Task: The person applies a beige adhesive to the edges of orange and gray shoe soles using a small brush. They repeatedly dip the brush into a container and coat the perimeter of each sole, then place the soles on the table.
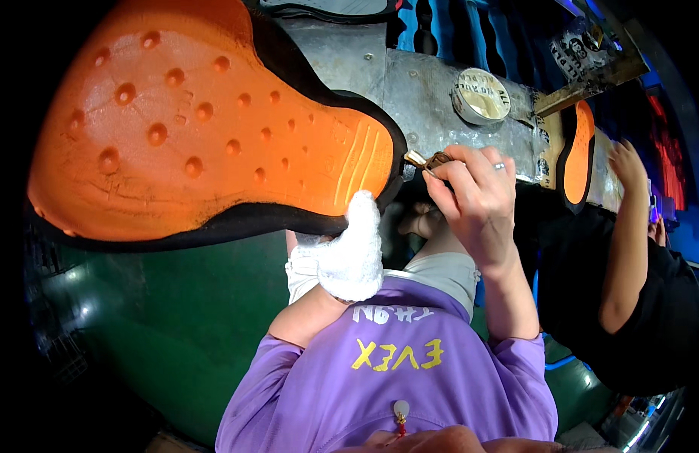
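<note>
A large-looking orange insole (214, 136) with round dimples, ridges at its narrow end and a black border fills the upper left. My left hand (355, 253), in a white knit glove, grips it near the narrow end. The thumb lies on the orange face, and the other fingers are hidden below. My bare right hand (476, 189) pinches a small brush (438, 161) with a brown handle. Its pale tip is close to the black border at the narrow end; whether they touch I cannot tell.
A round tub (481, 97) with whitish paste stands on the metal-topped bench (425, 79). Farther right lies another orange insole with a black edge (577, 155), beside a wooden bar (591, 87). A co-worker's arm (627, 234) reaches in at the right. Blue and black strips hang behind.
</note>
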`<state>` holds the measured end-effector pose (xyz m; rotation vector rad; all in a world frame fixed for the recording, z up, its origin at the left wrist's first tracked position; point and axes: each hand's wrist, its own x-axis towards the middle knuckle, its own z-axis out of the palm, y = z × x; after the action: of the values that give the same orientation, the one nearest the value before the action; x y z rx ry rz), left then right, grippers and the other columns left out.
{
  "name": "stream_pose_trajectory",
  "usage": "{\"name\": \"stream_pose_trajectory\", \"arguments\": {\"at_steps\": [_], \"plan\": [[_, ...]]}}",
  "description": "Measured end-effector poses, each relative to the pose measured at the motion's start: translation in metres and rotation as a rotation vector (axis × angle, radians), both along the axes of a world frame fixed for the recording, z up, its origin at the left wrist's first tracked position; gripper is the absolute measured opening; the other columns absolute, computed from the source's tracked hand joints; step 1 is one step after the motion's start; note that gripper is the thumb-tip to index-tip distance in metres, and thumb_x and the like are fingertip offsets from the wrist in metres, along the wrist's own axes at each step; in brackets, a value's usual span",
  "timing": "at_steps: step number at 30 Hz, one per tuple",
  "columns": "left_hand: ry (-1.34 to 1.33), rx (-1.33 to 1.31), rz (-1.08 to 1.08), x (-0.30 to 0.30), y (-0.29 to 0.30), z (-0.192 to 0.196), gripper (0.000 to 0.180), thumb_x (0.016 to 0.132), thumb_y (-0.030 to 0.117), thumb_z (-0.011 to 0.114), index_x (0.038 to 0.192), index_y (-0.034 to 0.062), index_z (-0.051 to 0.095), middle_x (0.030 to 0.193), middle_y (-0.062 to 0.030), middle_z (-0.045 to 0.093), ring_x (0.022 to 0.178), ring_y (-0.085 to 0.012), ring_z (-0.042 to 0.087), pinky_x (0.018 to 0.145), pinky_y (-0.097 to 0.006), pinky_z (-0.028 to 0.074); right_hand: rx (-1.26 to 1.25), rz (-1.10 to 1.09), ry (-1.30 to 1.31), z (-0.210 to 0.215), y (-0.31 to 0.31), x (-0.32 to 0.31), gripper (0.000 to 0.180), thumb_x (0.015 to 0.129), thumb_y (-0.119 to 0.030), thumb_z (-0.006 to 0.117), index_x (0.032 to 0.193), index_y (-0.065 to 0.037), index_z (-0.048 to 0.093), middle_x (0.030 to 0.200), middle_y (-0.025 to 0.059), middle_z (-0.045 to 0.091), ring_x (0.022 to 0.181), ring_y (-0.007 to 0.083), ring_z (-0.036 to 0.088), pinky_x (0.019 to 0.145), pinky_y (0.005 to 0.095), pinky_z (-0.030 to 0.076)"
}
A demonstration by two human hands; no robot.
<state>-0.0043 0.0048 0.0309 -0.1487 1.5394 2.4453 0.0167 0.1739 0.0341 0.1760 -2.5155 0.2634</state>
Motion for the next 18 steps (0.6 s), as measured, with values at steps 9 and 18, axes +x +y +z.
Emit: {"name": "stream_pose_trajectory", "arguments": {"at_steps": [9,18], "plan": [[-0.061,-0.057,-0.19,-0.002,-0.007,0.006,0.032,0.106,0.017,0.043,0.122,-0.0045,0.062,0.112,-0.0127,0.069,0.093,-0.0198,0.069,0.081,-0.033,0.058,0.056,0.268,-0.235,0.022,0.019,0.005,0.015,0.075,-0.014,0.077,0.084,-0.011,0.066,0.103,0.0001,0.067,0.094,0.0191,0.063,0.086,0.0356,0.044],[-0.015,0.023,0.093,-0.001,0.003,-0.012,0.014,0.098,0.008,0.06,0.108,-0.0015,0.061,0.087,-0.0112,0.066,0.059,-0.0169,0.059,0.053,-0.031,0.048,-0.059,0.132,-0.093,0.011,0.027,0.018,0.016,0.075,-0.017,0.079,0.079,-0.013,0.064,0.097,0.0002,0.066,0.085,0.0222,0.061,0.079,0.0365,0.043]]}}
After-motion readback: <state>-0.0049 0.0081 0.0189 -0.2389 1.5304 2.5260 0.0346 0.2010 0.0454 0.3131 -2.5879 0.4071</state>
